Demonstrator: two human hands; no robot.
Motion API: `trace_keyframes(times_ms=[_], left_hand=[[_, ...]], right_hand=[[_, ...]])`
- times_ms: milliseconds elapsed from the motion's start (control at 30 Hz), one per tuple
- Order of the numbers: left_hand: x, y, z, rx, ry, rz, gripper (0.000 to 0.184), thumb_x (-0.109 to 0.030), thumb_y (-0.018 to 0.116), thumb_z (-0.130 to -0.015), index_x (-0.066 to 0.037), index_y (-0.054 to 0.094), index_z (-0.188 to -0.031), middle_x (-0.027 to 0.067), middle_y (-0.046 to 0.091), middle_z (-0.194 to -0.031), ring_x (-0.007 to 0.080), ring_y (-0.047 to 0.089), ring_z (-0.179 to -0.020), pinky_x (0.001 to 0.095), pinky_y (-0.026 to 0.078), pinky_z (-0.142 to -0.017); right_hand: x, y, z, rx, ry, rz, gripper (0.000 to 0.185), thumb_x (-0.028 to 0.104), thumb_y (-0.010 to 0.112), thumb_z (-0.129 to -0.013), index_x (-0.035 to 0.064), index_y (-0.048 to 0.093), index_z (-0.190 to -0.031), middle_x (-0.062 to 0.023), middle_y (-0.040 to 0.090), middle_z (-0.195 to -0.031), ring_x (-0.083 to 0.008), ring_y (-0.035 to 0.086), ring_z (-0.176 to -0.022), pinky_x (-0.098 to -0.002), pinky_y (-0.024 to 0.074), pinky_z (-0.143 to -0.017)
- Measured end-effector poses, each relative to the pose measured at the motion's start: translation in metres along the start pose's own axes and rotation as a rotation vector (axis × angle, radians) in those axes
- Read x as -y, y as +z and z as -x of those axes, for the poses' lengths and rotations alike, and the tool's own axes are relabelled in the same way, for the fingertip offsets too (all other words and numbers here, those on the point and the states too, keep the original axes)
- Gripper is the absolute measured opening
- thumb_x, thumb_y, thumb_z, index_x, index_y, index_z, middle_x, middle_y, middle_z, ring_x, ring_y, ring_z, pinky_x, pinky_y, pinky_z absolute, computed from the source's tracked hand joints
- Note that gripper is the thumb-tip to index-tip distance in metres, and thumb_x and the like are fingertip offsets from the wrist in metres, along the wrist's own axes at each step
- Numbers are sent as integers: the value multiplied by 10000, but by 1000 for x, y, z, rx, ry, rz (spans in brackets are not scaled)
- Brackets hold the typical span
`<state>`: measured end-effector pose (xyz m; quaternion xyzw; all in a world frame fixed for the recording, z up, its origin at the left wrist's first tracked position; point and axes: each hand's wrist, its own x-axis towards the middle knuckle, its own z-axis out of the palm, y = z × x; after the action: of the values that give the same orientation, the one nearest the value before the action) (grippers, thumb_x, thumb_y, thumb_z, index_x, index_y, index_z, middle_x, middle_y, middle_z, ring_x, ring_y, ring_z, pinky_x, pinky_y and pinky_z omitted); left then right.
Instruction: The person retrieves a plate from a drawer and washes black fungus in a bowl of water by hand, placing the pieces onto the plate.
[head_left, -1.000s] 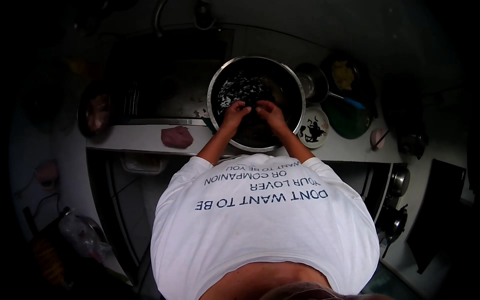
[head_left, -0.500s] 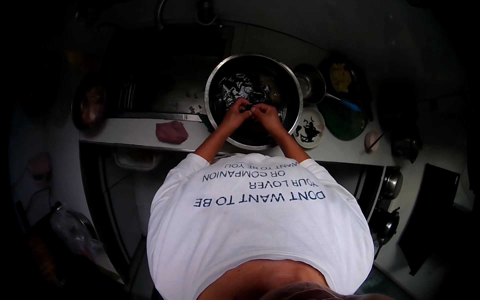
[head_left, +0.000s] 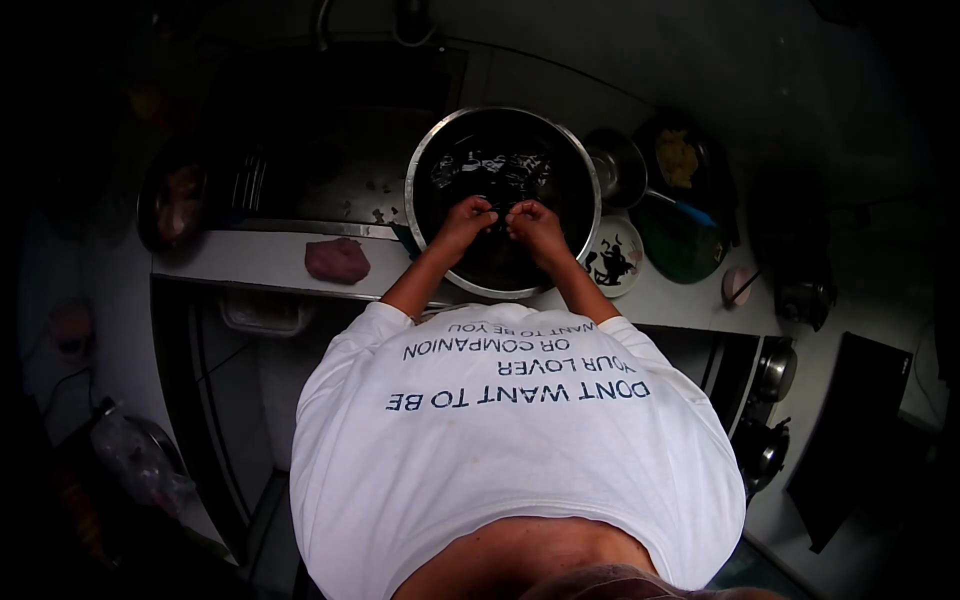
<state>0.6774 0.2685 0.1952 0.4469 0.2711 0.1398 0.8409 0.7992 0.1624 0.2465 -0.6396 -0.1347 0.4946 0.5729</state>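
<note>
A large round metal basin (head_left: 410,190) holds dark water with bright ripples. Over its near half, my left hand (head_left: 467,222) has its fingers pinched together. Close beside it, my right hand (head_left: 535,225) is pinched too, and a narrow gap lies between the fingertips. Something small and dark seems to be between the fingers, but it is too dark to make out. Just right of the basin, a small white bowl (head_left: 628,237) contains black strips.
A pink cloth-like lump (head_left: 337,261) lies on the counter's front edge at left. Beyond it is a dark metal sink (head_left: 350,160). Right of the basin stand a small pot (head_left: 622,165), a blue-handled utensil (head_left: 690,210), a green plate (head_left: 685,255) and yellow food (head_left: 677,158).
My hands came together over the basin around a dark piece, then parted slightly. The ripples have changed shape, and the whole view has shifted a little.
</note>
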Motion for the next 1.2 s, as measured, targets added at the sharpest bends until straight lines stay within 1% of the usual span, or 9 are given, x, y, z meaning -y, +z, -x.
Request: trace_keyframes(times_ms=[367,567,667,767,867,900,1000,1100,1200], left_hand=[[6,-1,-3,-34,30,-119,174,-78,620,-747,-27,530,-888,19,539,-777,90,509,-643,220,420,-583],[1,0,0,-44,-7,-108,158,-103,612,-761,-27,534,-876,23,547,-761,93,511,-648,223,416,-591],[2,1,1,1,-40,-85,159,-145,596,-788,-31,536,-880,29,556,-768,98,519,-665,227,419,-610],[8,-5,-6,-29,-113,-7,172,-176,575,-812,-36,534,-903,44,571,-791,115,539,-692,240,431,-630],[0,-5,-3,-112,-193,200,187,-168,557,-822,-38,518,-950,64,583,-820,141,563,-726,266,456,-654],[-4,-3,-1,-132,-205,255,191,-153,553,-820,-36,510,-965,72,586,-831,151,570,-741,278,467,-667],[-7,-1,1,-118,-199,339,210,-89,545,-802,-32,490,-997,90,587,-870,173,582,-779,305,490,-693],[-6,-3,1,-88,-155,335,241,-21,543,-773,-27,484,-1006,104,582,-912,189,582,-818,307,500,-709],[2,-7,-2,-52,-137,313,266,-7,566,-758,-29,488,-1011,99,575,-930,188,574,-839,296,501,-705]], right_hand=[[-25,-9,-15,56,14,-65,98,64,534,-744,61,510,-838,-26,530,-713,-107,510,-581,-223,426,-536],[8,13,7,-71,62,89,210,140,598,-777,49,538,-957,-26,553,-746,-104,513,-593,-210,419,-534],[4,7,4,65,113,194,243,174,627,-775,52,555,-972,-8,568,-768,-103,527,-610,-212,418,-537],[-7,-2,-7,-31,60,248,195,153,617,-764,56,566,-925,-35,591,-758,-124,570,-650,-241,439,-558],[-41,-28,-29,-210,-261,613,167,109,595,-749,53,561,-902,-83,601,-740,-149,602,-687,-282,462,-580],[-47,-37,-31,-250,-488,920,138,62,571,-732,41,546,-867,-124,602,-738,-171,612,-660,-309,474,-590],[-51,-45,-37,-41,-255,1134,107,28,524,-784,55,495,-883,-54,561,-718,-143,562,-653,-265,474,-574],[-29,-14,-23,-32,-163,542,126,49,521,-803,75,436,-894,-31,508,-671,-128,531,-580,-241,451,-503],[-14,-2,-16,15,-176,383,163,54,525,-807,67,403,-914,-26,472,-627,-108,518,-516,-248,406,-426]])
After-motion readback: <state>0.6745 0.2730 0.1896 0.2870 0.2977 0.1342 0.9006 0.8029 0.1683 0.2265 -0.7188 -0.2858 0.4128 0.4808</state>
